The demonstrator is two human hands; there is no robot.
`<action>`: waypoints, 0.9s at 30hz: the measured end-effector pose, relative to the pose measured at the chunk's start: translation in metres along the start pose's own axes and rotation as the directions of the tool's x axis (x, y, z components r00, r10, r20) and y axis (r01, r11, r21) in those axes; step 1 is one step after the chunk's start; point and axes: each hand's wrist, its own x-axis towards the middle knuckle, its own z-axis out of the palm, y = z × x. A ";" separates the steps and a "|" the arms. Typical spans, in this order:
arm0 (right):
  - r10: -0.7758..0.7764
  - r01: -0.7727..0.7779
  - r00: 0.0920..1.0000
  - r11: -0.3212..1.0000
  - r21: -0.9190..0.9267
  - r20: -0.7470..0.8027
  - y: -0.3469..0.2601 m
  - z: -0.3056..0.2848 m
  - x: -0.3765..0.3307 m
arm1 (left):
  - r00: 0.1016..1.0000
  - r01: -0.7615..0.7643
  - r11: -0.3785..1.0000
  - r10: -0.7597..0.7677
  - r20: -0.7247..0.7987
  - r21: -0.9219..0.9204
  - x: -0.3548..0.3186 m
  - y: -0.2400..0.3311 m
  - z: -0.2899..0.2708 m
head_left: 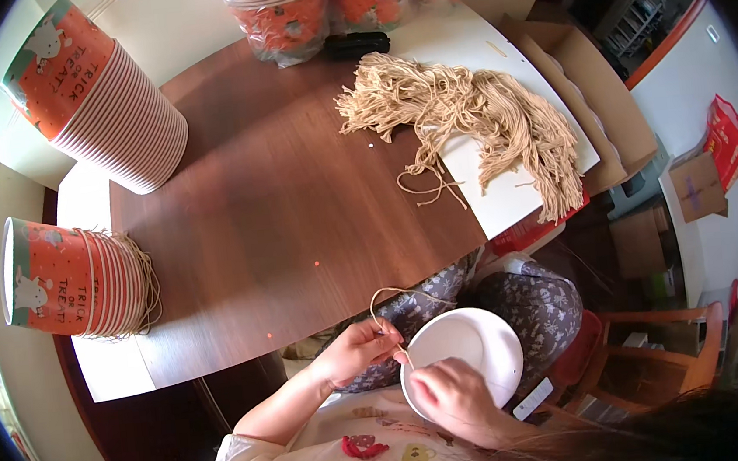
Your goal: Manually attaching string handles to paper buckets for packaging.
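Head view: how far along does the work look, judging by the buckets?

"Partway, it seems. One white-lined paper bucket (495,342) sits in the person's lap, mouth up, with a beige cord (400,289) looping beside its rim."

And the hands?

"The left hand (366,351) pinches the cord at the near-left rim. The right hand (455,391) is curled over the bucket's mouth; whether its fingers grip cord or rim cannot be told."

Is that cord fastened?

"Probably not: most of it arcs loose above the lap, though the rim end is hidden by fingers."

What counts as done?

"Likely the short stack of orange buckets (48,276) lying at the table's left end, since cord loops (150,280) hang around its far end."

And left?

"By the look of it, the tall stack of orange buckets (118,116) behind, where no cords show. A thick bundle of cut cords (499,114) lies at the table's right side, so plenty seems unused."
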 end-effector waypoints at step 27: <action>0.065 -0.071 0.997 0.987 0.146 0.049 0.009 0.011 0.035 | 0.987 -0.129 0.903 0.156 -0.032 0.411 -0.009 0.012 0.004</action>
